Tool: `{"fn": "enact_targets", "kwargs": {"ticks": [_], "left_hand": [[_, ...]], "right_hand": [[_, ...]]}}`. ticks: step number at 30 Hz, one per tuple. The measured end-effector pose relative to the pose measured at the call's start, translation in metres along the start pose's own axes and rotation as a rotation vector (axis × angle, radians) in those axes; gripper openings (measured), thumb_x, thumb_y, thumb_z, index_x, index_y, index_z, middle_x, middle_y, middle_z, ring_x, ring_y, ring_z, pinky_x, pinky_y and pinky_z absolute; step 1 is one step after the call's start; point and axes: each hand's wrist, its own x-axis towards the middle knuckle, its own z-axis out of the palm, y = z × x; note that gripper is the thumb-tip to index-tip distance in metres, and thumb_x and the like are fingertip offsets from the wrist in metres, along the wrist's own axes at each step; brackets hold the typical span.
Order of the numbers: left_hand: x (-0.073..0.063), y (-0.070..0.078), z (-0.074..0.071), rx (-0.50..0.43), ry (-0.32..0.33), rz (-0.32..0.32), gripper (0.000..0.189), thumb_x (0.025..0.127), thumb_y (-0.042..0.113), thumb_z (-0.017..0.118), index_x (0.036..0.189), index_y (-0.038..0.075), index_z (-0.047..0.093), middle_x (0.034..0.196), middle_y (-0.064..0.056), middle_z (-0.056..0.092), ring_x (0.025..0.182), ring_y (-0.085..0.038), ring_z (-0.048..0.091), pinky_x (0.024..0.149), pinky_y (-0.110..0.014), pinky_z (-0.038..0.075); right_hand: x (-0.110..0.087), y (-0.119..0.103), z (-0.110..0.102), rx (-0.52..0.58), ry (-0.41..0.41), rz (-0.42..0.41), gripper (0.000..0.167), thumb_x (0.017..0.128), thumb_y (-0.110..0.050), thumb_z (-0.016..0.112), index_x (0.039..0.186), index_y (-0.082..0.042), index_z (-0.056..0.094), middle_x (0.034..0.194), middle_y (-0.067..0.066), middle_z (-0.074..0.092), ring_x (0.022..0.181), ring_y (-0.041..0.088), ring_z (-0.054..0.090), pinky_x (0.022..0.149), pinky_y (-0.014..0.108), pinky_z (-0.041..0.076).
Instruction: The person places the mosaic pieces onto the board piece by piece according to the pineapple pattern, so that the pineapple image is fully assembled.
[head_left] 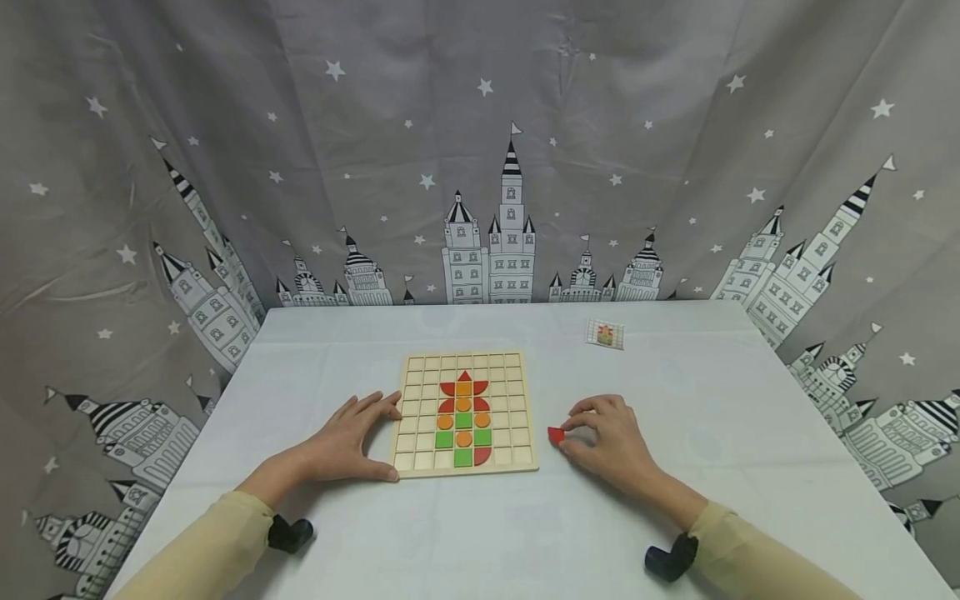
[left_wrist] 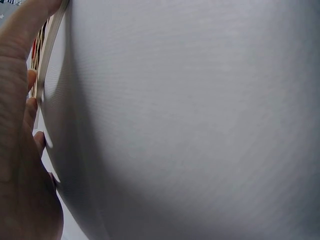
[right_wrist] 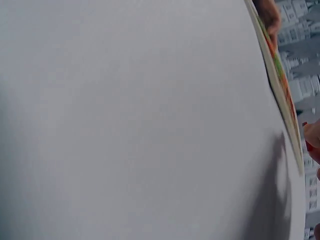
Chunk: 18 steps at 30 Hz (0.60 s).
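Note:
My right hand (head_left: 609, 442) pinches a red tile (head_left: 556, 435) between thumb and fingers, just off the right edge of a wooden grid board (head_left: 517, 417); its exact shape is partly covered. Against the board's left side rests my left hand (head_left: 341, 440), thumb at the near corner and fingertips farther up the edge. On the board lie green square tiles (head_left: 463, 457), orange round tiles (head_left: 446, 422), an orange square (head_left: 464, 389), a red triangle (head_left: 465, 377) and red quarter-circle tiles (head_left: 482, 456). In the right wrist view, the red tile (right_wrist: 309, 145) shows at the fingertips.
A small pattern card (head_left: 604, 334) lies toward the back right of the white table (head_left: 480, 533). Behind the table hangs a grey curtain (head_left: 570, 192) printed with castles and stars.

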Motion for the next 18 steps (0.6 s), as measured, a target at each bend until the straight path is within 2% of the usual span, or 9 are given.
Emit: {"fn": "enact_targets", "kwargs": {"ticks": [9,14,18], "left_hand": [[-0.001,0.001,-0.001,-0.002,0.002,0.007,0.089,0.066,0.078,0.079,0.131,0.024,0.052,0.166,-0.006,0.031,0.152,-0.041,0.021,0.124,-0.062,0.007],[-0.002,0.002,-0.001,-0.011,-0.002,0.005,0.089,0.066,0.078,0.079,0.131,0.023,0.052,0.166,-0.006,0.031,0.153,-0.041,0.02,0.124,-0.063,0.006],[-0.001,0.001,-0.002,-0.011,-0.009,0.0,0.089,0.066,0.079,0.078,0.131,0.024,0.052,0.166,-0.006,0.03,0.153,-0.041,0.019,0.124,-0.063,0.006]], "right_hand": [[0.026,-0.06,0.033,0.124,-0.081,-0.106,0.014,0.08,-0.026,0.087,0.091,-0.02,0.08,0.11,-0.004,0.065,0.114,0.023,0.049,0.097,0.048,0.042],[0.033,-0.089,0.057,0.115,-0.113,-0.171,0.015,0.081,-0.031,0.087,0.091,-0.023,0.08,0.108,-0.008,0.064,0.112,0.02,0.049,0.096,0.044,0.042],[0.036,-0.103,0.073,0.079,-0.118,-0.207,0.016,0.081,-0.034,0.087,0.092,-0.024,0.08,0.108,-0.009,0.063,0.111,0.017,0.049,0.097,0.041,0.043]]}}
